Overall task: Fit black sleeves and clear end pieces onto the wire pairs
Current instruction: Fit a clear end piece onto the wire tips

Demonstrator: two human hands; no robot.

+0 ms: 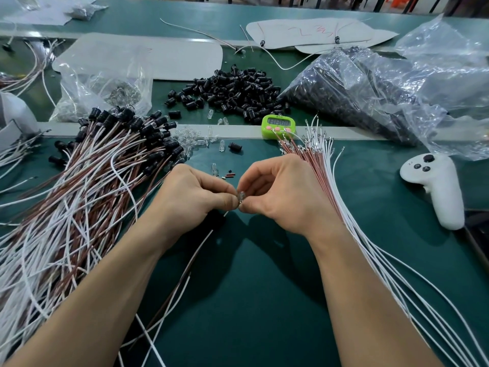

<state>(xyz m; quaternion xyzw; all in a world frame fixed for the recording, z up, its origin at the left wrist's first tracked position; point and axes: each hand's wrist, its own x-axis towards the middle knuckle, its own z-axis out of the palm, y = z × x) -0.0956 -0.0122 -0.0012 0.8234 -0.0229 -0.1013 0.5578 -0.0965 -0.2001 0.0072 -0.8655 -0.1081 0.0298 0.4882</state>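
Observation:
Over the green mat my left hand and my right hand meet fingertip to fingertip. Both pinch a small clear end piece at the tip of a brown and white wire pair that trails down from my left hand. A heap of loose black sleeves lies at the back centre. Loose clear end pieces are scattered in front of it. Wire pairs with black sleeves fitted are piled on the left. Bare red and white wire pairs fan out on the right.
A green timer stands behind my hands. A white handheld controller lies at the right. Clear plastic bags of parts fill the back right, a smaller bag the back left. Grey sheets lie further back.

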